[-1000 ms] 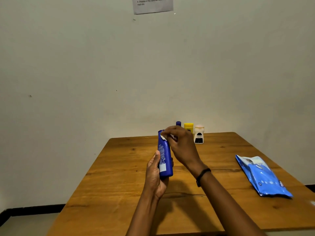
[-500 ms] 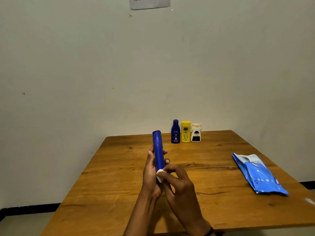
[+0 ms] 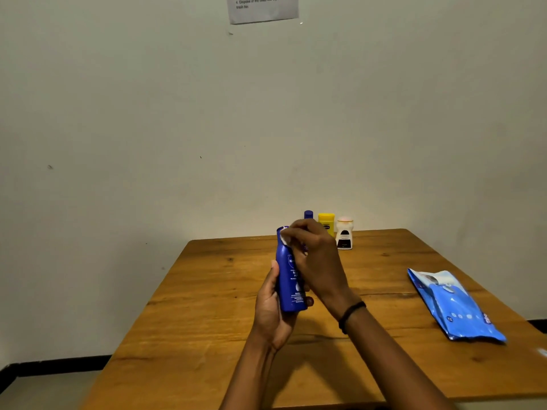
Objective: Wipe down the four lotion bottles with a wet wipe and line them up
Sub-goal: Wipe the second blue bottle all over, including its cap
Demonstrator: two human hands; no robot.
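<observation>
One wide-angle camera, worn on the head, looks forward and a little downward over the tabletop (image 3: 207, 321) to the wall (image 3: 148, 113) at twelve o'clock. The left hand (image 3: 270, 309) and right hand (image 3: 316, 258) sit near the lens, arms entering from six o'clock. It seems aimed slightly left of the tabletop's middle; lens distortion blurs that judgement.

Dim, warm light; soft shadows lie on the near table (image 3: 207, 335). The wall (image 3: 118, 143) darkens toward its edges; the right hand (image 3: 313, 255) looks slightly blurred.
</observation>
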